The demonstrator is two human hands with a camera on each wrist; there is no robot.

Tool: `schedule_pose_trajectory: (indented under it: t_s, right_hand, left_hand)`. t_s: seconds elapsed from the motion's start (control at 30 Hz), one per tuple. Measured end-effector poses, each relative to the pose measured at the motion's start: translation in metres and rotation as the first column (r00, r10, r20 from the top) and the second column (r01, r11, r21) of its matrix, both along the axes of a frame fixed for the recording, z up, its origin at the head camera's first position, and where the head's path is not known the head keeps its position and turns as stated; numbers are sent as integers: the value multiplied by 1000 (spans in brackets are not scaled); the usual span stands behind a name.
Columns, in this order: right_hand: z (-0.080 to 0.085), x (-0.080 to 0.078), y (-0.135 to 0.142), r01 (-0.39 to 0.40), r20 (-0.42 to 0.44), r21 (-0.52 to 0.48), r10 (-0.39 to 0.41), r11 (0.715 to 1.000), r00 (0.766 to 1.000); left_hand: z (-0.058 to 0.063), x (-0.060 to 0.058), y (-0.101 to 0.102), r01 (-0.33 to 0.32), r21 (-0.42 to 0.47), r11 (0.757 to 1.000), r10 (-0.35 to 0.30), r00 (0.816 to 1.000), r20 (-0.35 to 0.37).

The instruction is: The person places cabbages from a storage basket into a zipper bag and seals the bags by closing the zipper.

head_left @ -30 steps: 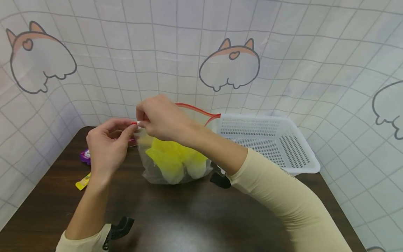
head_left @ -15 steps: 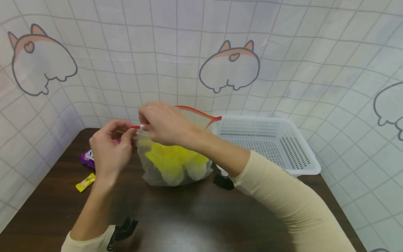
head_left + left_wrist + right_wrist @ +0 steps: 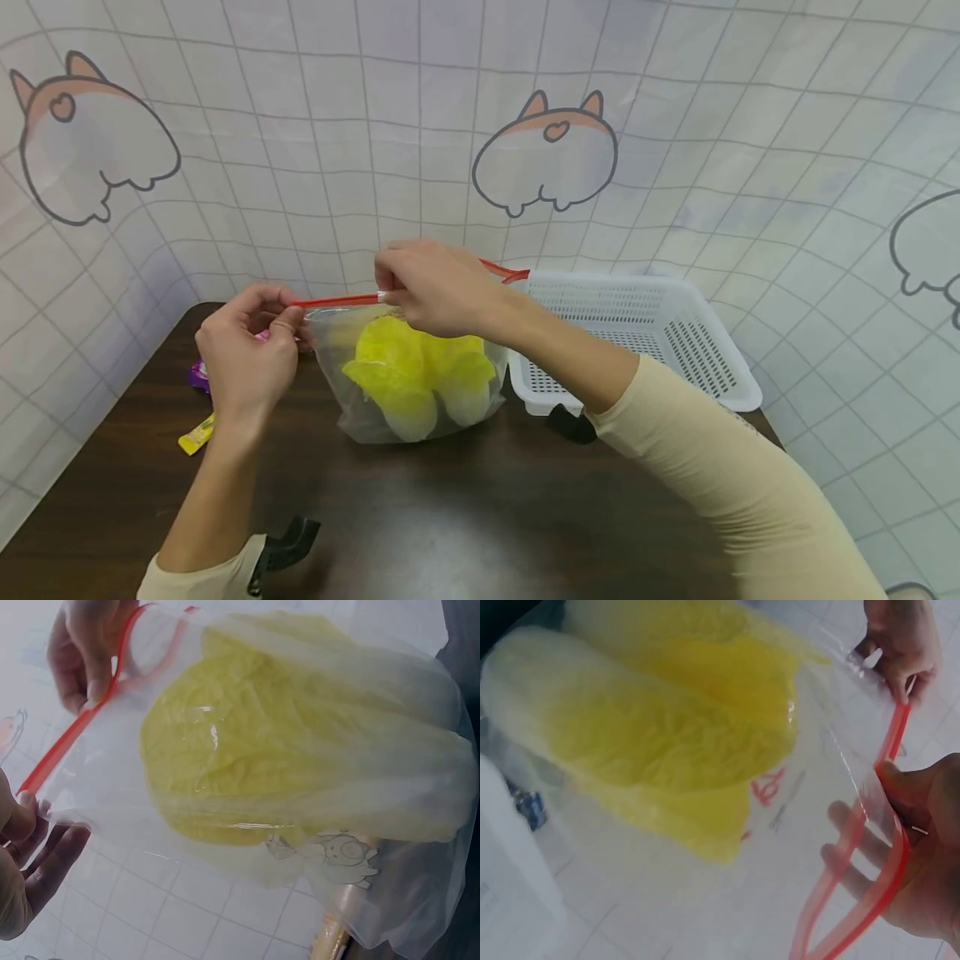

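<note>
A clear zip bag (image 3: 352, 417) with a red zip strip (image 3: 337, 301) stands upright on the table. Inside are yellow-and-white leafy heads that look like napa cabbages (image 3: 416, 367). My left hand (image 3: 251, 358) pinches the left end of the strip between thumb and fingers. Partway along the strip, my right hand (image 3: 442, 287) pinches a small white slider (image 3: 382, 296). Left of the slider the strip is pressed together; on the right its two sides stand apart. The right wrist view shows this gap near the right hand (image 3: 930, 840). My left fingertips (image 3: 22, 806) touch the bag's corner.
A white perforated basket (image 3: 697, 350) stands right of the bag, close against it. Left of my left hand lie a purple packet (image 3: 198, 377) and a small yellow packet (image 3: 197, 433) on the dark table (image 3: 420, 517). A tile-patterned cloth (image 3: 420, 108) hangs behind.
My right hand has moved right along the strip with the slider, and a longer red stretch shows pressed together behind it. My left hand has stayed at the bag's left corner, shifting slightly left.
</note>
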State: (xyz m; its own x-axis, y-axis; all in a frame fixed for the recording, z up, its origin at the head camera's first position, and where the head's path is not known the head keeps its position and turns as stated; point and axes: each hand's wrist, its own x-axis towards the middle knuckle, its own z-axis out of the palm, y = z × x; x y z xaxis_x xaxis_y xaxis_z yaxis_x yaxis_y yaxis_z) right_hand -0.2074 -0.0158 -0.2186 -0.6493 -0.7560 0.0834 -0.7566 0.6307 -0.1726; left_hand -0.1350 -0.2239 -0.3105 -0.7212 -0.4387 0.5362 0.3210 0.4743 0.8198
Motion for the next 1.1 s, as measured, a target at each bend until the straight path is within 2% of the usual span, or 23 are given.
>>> schedule_pose_trajectory:
  t_s: [0.17,0.47,0.73,0.9,1.1]
  right_hand:
    - [-1,-7,17,-20,-14,-9,20,1000,1000]
    - [-6,-16,49,-46,-49,-58,43,997,998]
    - [-9,-22,73,-57,-46,-103,52,993,998]
    - [-14,-27,92,-30,-53,-117,24,993,998]
    - [-15,-31,111,-30,-58,-149,22,988,998]
  left_hand:
    - [1,0,0,-5,-4,1000,5,1000,14]
    - [1,0,0,-1,47,999,-2,998,67]
    - [-2,1,-4,2,82,997,-6,999,47]
    - [-4,1,-6,-2,87,996,-3,998,56]
    - [-4,1,-8,-43,73,996,39,997,60]
